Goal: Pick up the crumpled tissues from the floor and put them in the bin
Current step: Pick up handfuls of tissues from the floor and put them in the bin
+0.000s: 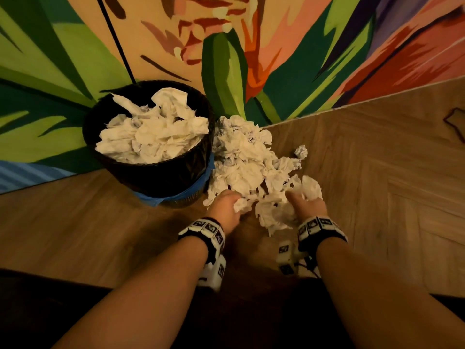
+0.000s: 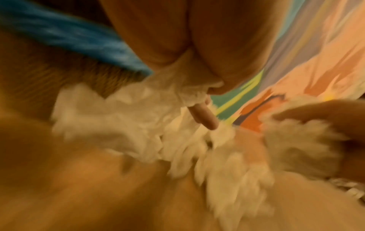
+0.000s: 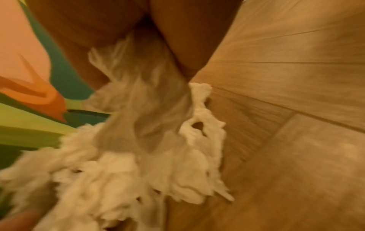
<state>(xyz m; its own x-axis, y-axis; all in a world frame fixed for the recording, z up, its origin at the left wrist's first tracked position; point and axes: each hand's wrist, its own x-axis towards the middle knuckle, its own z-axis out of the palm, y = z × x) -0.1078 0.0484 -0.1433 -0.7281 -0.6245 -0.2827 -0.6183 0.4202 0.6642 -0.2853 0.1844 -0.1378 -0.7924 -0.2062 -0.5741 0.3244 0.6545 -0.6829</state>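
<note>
A heap of crumpled white tissues (image 1: 241, 157) lies on the wood floor right of a dark woven bin (image 1: 151, 170), which holds many tissues (image 1: 153, 134). My left hand (image 1: 225, 206) is at the heap's near edge, fingers curled round a tissue (image 2: 185, 87). My right hand (image 1: 305, 204) grips a wad of tissues (image 1: 312, 188) at the heap's near right; the right wrist view shows that wad (image 3: 146, 96) bunched in the palm. Both wrist views are blurred.
A wall with a colourful painted mural (image 1: 226, 46) stands directly behind the bin and heap. A blue band (image 1: 176, 195) wraps the bin's base. One small tissue ball (image 1: 301, 152) lies apart on the right. Herringbone wood floor (image 1: 377, 172) extends right.
</note>
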